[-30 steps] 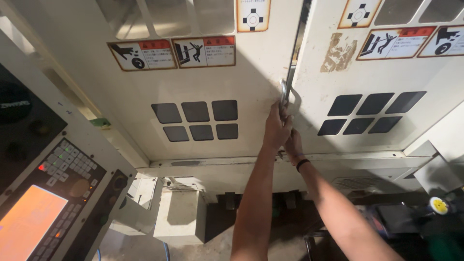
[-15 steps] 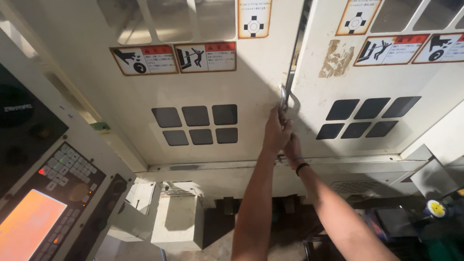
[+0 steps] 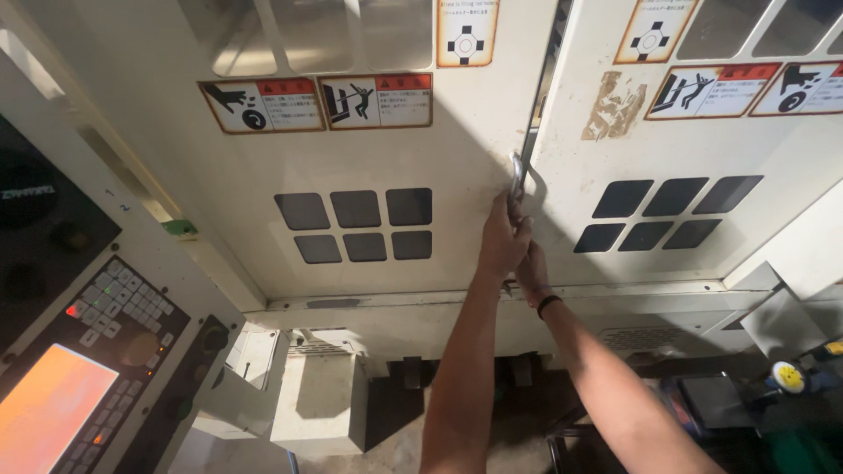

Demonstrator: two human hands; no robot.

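Two cream sliding machine doors meet at a narrow dark gap; the left door point(image 3: 369, 149) and the right door point(image 3: 702, 140) each carry dark square panels and warning stickers. A metal bar handle point(image 3: 516, 175) runs along the left door's edge. My left hand point(image 3: 502, 237) is closed around the lower part of that handle. My right hand point(image 3: 532, 268), with a dark band at the wrist, grips just below and behind it, near the doors' bottom rail; what it holds is partly hidden by my left hand.
A control panel point(image 3: 105, 351) with a keypad and a glowing orange screen stands at the lower left. A cream box-shaped base point(image 3: 320, 395) sits under the doors. Dark tools and a yellow-and-white round object point(image 3: 788, 377) lie at the lower right.
The view has shifted slightly; both hands stay on the handle and the gap between the doors looks much the same.
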